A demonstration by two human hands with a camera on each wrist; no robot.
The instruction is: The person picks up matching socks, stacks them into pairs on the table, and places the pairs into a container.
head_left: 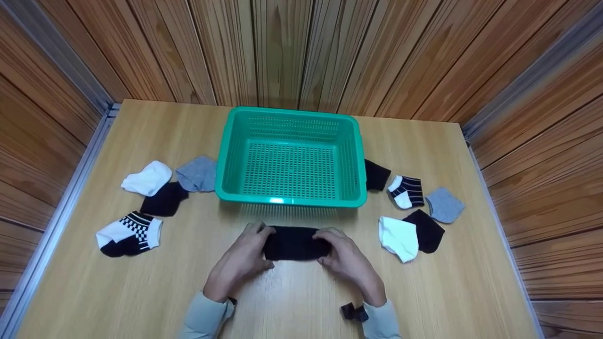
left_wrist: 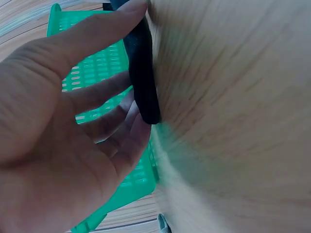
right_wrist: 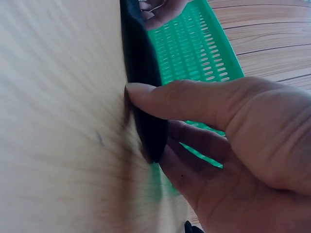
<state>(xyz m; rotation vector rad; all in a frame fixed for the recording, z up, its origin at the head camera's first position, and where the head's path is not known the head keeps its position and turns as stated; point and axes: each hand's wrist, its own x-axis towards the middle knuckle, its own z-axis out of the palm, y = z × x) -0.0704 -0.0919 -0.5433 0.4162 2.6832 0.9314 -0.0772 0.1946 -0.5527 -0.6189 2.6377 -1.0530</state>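
A black sock [head_left: 296, 243], laid out sideways as a dark band, is between the two hands in front of the basket. My left hand [head_left: 244, 252] holds its left end, thumb on the near edge and fingers on the far edge. At the other end my right hand [head_left: 345, 256] grips it the same way. In the left wrist view the thumb and fingers lie around the dark fabric [left_wrist: 142, 68], close over the table. The right wrist view has the thumb pressed against the sock [right_wrist: 143, 63], with fingers behind it.
Behind the hands stands a green plastic basket [head_left: 292, 204]. Left of it lie a white sock [head_left: 148, 179], a grey sock [head_left: 198, 174], a black sock [head_left: 165, 199] and a patterned sock [head_left: 132, 234]. To its right are several more, including a striped sock [head_left: 407, 191]. Wood-panelled walls surround the table.
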